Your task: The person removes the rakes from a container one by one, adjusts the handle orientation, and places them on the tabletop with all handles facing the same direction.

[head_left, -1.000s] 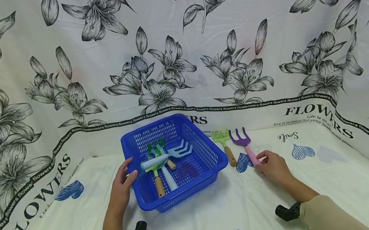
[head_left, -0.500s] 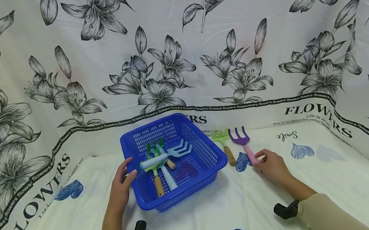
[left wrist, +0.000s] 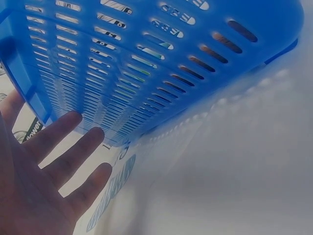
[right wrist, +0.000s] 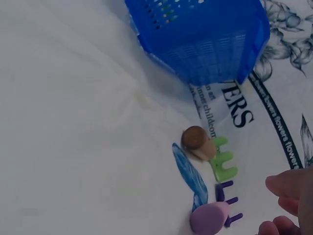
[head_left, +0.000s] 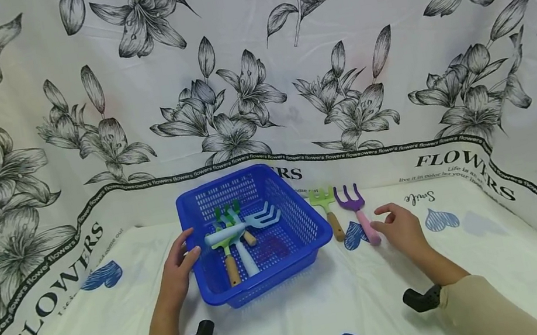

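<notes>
I'd lift my empty right hand (head_left: 405, 233) clear of the purple fork (head_left: 361, 216), left hand (head_left: 176, 269) loose at the basket (head_left: 273, 283).

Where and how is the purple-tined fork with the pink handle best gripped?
Likely the slim pink handle, pinched crosswise from the right: it points to the near side, close by the right hand, while a wooden-handled green fork lies on its left.

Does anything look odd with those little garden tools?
No spill or damage shows. In the blue basket, though, a pale-blue fork lies crosswise over other tools, so they look jumbled; outside, the green fork and purple fork lie side by side more neatly. The basket also sits askew in the head view.
</notes>
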The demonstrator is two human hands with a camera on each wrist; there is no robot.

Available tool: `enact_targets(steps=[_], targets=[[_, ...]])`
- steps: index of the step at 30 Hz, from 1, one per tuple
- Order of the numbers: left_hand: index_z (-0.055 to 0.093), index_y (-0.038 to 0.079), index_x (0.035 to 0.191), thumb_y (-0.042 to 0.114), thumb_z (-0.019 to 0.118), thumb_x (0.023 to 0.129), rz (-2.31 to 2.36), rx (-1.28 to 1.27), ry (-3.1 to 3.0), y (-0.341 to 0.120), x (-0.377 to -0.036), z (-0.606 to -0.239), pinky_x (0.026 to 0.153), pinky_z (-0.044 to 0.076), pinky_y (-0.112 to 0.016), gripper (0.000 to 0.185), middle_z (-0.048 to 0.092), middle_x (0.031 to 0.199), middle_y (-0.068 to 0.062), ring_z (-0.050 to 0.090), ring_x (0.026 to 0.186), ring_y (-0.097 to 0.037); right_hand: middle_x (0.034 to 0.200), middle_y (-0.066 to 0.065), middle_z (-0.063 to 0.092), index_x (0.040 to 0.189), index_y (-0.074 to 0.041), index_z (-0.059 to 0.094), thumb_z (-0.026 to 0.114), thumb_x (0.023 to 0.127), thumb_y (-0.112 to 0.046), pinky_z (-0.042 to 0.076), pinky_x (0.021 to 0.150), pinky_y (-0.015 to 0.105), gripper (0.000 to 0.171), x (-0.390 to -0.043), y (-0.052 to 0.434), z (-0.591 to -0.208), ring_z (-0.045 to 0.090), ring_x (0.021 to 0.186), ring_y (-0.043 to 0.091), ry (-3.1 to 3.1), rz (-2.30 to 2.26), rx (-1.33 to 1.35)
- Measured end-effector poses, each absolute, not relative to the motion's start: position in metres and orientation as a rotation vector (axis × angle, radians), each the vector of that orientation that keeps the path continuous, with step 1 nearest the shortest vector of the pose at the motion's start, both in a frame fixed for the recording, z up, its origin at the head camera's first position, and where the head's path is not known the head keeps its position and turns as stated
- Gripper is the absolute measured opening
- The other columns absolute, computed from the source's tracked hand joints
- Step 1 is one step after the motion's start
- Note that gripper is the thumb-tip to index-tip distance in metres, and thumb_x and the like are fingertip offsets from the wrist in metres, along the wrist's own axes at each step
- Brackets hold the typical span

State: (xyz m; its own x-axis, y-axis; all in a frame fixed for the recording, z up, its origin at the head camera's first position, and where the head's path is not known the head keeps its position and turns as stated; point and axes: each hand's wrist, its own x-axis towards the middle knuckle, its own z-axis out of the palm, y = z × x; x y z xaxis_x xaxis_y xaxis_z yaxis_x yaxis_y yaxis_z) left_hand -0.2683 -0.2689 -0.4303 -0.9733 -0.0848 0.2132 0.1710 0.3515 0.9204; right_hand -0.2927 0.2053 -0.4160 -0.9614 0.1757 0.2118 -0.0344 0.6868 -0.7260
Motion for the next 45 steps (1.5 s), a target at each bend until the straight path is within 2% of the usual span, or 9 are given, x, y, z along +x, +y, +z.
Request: enact_targets(steps=[3,9,14,23,29,45], targets=[[0.028,0.028,0.153,0.043,0.049,0.099,-1.666,-0.076,-2.39,-0.269,-0.268,-0.43,0.105,0.027,-0.065,0.06,0.025,0.157,-0.018,0.027,0.139,-0.045,0.086,0.01,0.054,0.117,-0.003,0.062,0.071,0.088,-0.017,0.04,0.059,0.032,0.033,-0.293,0.201,-0.406,0.048,0.076,0.024,-2.61,1.158,-0.099],[0.027,0.031,0.154,0.044,0.049,0.098,-1.659,-0.059,-2.398,-0.268,-0.266,-0.429,0.105,0.027,-0.064,0.061,0.024,0.158,-0.015,0.027,0.14,-0.044,0.104,0.017,0.059,0.12,-0.003,0.061,0.069,0.09,-0.02,0.046,0.072,0.036,0.035,-0.293,0.189,-0.393,0.054,0.094,0.031,-2.598,1.221,-0.07],[0.026,0.031,0.154,0.044,0.049,0.098,-1.664,-0.069,-2.395,-0.268,-0.267,-0.43,0.105,0.027,-0.064,0.061,0.024,0.157,-0.016,0.027,0.14,-0.044,0.114,0.019,0.058,0.121,-0.004,0.061,0.069,0.091,-0.022,0.048,0.076,0.037,0.036,-0.292,0.18,-0.385,0.055,0.097,0.032,-2.588,1.278,-0.046],[0.027,0.03,0.154,0.045,0.049,0.098,-1.672,-0.076,-2.388,-0.268,-0.268,-0.43,0.105,0.027,-0.064,0.061,0.025,0.157,-0.017,0.028,0.139,-0.044,0.114,0.014,0.059,0.12,-0.006,0.062,0.07,0.091,-0.018,0.05,0.083,0.037,0.033,-0.291,0.158,-0.374,0.057,0.098,0.028,-2.532,1.334,0.037],[0.027,0.03,0.153,0.043,0.049,0.099,-1.669,-0.077,-2.388,-0.268,-0.268,-0.43,0.105,0.027,-0.064,0.06,0.026,0.156,-0.018,0.029,0.139,-0.045,0.117,0.016,0.056,0.121,-0.005,0.061,0.07,0.09,-0.017,0.056,0.081,0.038,0.034,-0.288,0.137,-0.364,0.058,0.099,0.028,-2.477,1.412,0.09],[0.028,0.027,0.153,0.042,0.048,0.099,-1.656,-0.065,-2.393,-0.267,-0.268,-0.428,0.104,0.027,-0.065,0.06,0.026,0.155,-0.02,0.029,0.138,-0.046,0.124,0.008,0.052,0.122,-0.009,0.062,0.071,0.09,-0.014,0.055,0.083,0.039,0.034,-0.283,0.09,-0.358,0.063,0.101,0.024,-2.342,1.513,0.265]])
